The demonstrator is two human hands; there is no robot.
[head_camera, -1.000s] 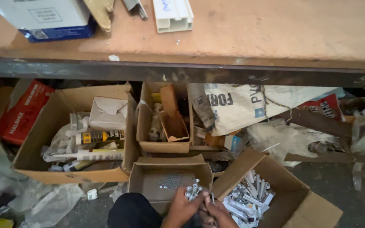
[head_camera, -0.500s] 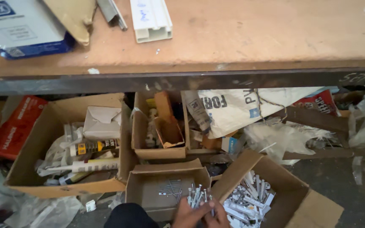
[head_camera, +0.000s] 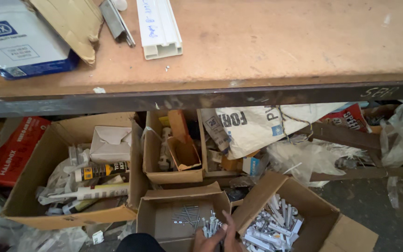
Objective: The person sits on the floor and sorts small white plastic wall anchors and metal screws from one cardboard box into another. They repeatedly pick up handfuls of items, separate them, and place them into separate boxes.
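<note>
Hands (head_camera: 220, 238) lower now — gripping silvery screw bundle (head_camera: 211, 226), splayed.

Workshop: wood bench (head_camera: 267, 42), hardware boxes (head_camera: 71, 196) underneath.

Both hands met at the frame's bottom edge, the left hand (head_camera: 207, 240) and right hand (head_camera: 232, 237) pinching a bunch of screws (head_camera: 211, 226) over a small box (head_camera: 183, 217). Another box (head_camera: 281, 224) of plugs sat just beside, under the surface (head_camera: 257, 46).

A bundle of grey metal screws (head_camera: 211, 227) stands upright, points up, over the small open cardboard box (head_camera: 164, 219).
</note>
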